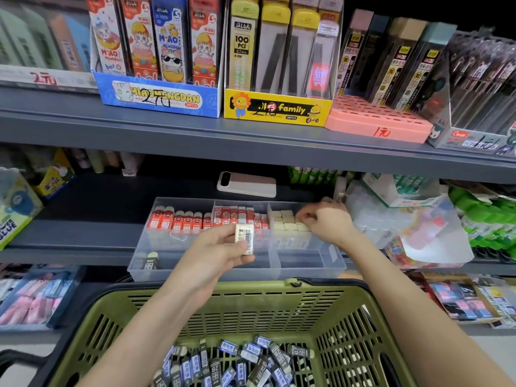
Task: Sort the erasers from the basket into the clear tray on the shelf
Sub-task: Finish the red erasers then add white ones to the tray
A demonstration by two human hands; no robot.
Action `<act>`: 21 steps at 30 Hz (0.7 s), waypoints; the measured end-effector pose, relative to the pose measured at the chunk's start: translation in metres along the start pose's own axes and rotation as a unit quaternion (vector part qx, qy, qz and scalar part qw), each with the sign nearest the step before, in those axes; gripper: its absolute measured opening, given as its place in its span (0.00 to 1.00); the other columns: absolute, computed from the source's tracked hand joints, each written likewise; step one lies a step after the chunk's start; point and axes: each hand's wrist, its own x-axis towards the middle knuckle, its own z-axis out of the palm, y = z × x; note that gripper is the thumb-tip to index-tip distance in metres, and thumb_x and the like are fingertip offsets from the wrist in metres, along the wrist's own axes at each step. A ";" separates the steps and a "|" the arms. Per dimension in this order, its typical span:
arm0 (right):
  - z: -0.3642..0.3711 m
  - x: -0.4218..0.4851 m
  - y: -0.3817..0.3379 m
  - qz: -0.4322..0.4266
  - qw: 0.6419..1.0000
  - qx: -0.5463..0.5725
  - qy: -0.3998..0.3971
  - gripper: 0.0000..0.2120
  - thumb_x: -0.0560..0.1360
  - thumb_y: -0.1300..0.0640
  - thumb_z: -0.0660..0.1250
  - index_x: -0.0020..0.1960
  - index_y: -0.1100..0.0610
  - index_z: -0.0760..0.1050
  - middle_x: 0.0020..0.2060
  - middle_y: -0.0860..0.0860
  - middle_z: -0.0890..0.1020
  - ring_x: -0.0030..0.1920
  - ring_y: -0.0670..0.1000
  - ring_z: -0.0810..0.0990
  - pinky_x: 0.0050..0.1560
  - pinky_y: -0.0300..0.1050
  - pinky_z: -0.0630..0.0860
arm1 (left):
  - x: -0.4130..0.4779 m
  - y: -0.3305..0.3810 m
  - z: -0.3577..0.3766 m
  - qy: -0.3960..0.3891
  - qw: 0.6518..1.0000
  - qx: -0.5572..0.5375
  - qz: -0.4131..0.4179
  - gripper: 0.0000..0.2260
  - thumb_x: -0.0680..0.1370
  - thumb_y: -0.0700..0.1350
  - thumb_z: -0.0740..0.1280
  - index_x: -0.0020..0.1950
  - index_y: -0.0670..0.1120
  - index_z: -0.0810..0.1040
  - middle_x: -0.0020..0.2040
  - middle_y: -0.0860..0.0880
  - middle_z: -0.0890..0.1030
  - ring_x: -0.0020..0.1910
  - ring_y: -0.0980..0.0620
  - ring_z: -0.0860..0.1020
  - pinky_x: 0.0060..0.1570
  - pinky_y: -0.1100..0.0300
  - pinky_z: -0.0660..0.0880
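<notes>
Pinching a cream eraser (245,238) with a barcode label between thumb and curled fingers, the left hand (220,252) holds it upright over the middle compartment of the clear tray (195,272). The eraser stands at the top of the hand, above the palm, its label facing the camera.

The right hand (324,219) reaches into the tray's right compartment. Its fingers are bent down onto the rows of cream erasers (287,223) packed toward the back. Whether they grip one of them I cannot tell.

The middle compartment holds red-and-white erasers (237,215) at its back. The left compartment holds a row of red erasers (178,220) at the back and one dark eraser (150,261) near the front.

The tray sits at the front edge of the grey shelf (83,236). A white phone (247,184) lies behind it, toward the shelf's back.

Below the tray and nearest the camera, a green basket (251,300) holds a heap of dark-sleeved erasers (237,361) on its bottom. Both forearms cross over the basket.
</notes>
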 end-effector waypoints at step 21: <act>-0.046 -0.030 -0.007 0.023 0.975 0.085 0.206 0.07 0.72 0.57 0.69 0.50 0.54 0.81 0.38 0.47 0.81 0.49 0.59 0.77 0.50 0.49 0.67 | 0.004 -0.008 0.024 0.045 0.920 0.308 0.238 0.14 0.75 0.41 0.70 0.50 0.61 0.74 0.51 0.61 0.78 0.51 0.67 0.75 0.47 0.76 0.71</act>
